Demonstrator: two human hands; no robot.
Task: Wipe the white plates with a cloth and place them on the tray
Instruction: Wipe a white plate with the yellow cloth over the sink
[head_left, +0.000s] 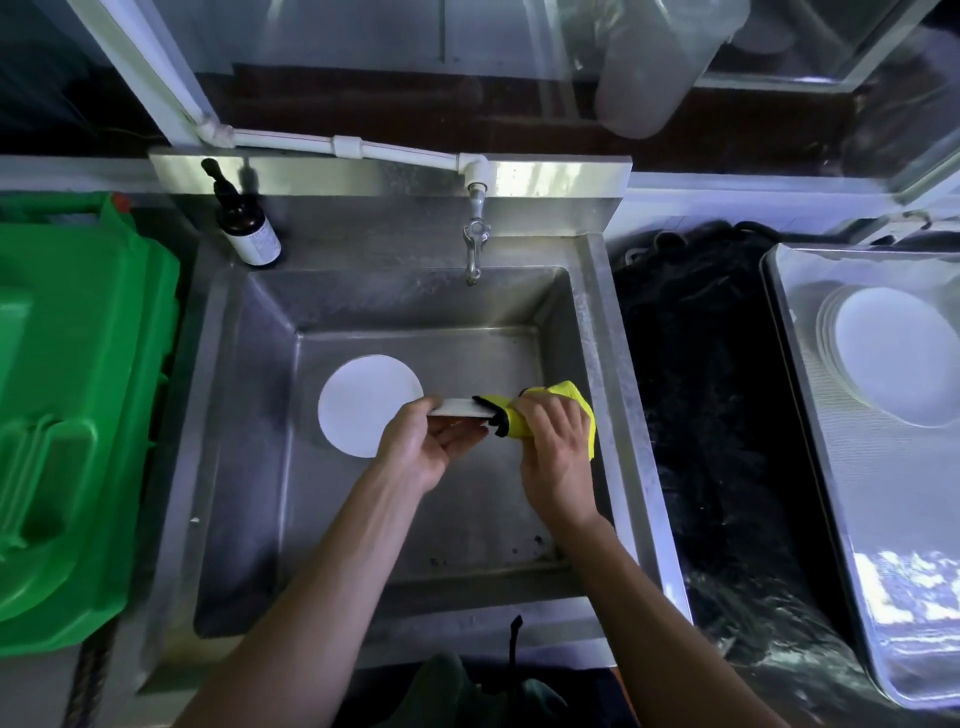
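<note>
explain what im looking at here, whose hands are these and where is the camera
There is no machine here. A person is working with bare hands, and the single picture comes from a camera worn on their head, looking forward and down.

They stand at a metal sink with a tap at the back and a brown bottle on its rim. The left hand holds a white plate nearly edge-on. The right hand grips a yellow cloth against that plate's edge. Another white plate lies flat in the sink. To the right, a metal tray holds a stack of plates. A green plastic bin sits on the left.
</note>
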